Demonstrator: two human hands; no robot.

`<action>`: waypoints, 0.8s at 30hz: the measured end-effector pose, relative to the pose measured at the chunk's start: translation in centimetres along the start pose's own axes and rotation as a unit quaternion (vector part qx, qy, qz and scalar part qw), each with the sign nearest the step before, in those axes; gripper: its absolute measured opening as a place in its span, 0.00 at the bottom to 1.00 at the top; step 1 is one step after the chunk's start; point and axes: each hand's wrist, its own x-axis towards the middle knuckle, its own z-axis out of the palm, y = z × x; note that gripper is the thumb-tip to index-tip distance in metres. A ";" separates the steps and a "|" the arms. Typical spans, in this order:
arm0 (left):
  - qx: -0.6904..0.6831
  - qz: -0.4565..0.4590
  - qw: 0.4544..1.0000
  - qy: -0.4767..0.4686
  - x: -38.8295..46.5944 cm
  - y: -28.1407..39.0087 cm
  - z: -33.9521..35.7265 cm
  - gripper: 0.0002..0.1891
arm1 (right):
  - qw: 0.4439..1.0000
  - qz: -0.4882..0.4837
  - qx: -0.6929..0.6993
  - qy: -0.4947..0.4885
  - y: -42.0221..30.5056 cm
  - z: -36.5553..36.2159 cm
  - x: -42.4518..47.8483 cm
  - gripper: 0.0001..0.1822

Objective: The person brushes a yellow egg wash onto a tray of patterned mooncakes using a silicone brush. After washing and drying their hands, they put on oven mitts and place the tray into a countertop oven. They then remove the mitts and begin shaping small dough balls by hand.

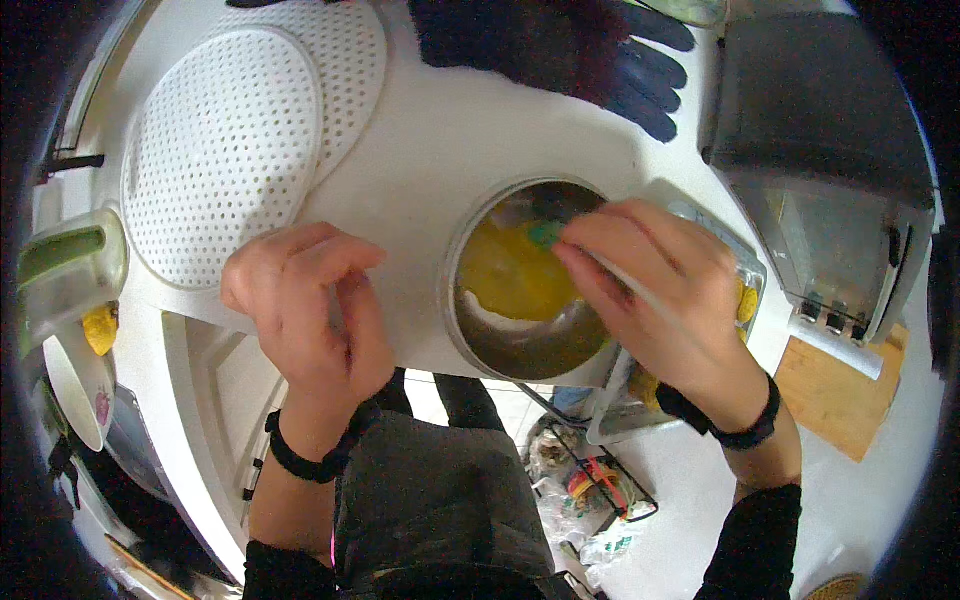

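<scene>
A round metal bowl (469, 349) stands near the counter's front edge with yellow liquid (499, 274) in it. Over its right side, my right hand (660, 277) pinches a thin pale-handled utensil (637, 289), whose handle runs back across the hand. Just beyond the fingertips, a green part (545, 234) shows against the liquid; blur hides its exact shape. My left hand (315, 307) hovers left of the bowl, slightly blurred, loosely curled with thumb and forefinger apart. Nothing is visible in it. Beneath and behind that hand lies a white perforated round plate (225, 150).
A second perforated plate (349, 90) lies under the first. Dark gloves (525, 45) rest at the back. A clear tray (622, 412) with yellow pieces sits right of the bowl, near a dark-lidded container (825, 97) and wooden board (832, 405). Far left is a clear green-tinted container (82, 270).
</scene>
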 end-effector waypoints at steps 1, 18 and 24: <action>-0.003 -0.003 1.000 -0.001 0.1 -0.1 -0.2 0.12 | 0.999 0.008 0.019 0.027 -0.6 -0.4 0.2 0.08; 0.022 -0.021 0.997 -0.065 -0.9 -1.5 -0.9 0.09 | 0.885 0.230 0.220 0.340 0.2 -7.2 -9.6 0.06; -0.024 -0.115 0.988 -0.099 -1.8 -2.0 -1.0 0.09 | 0.787 0.474 0.136 0.370 2.5 -8.8 -23.3 0.06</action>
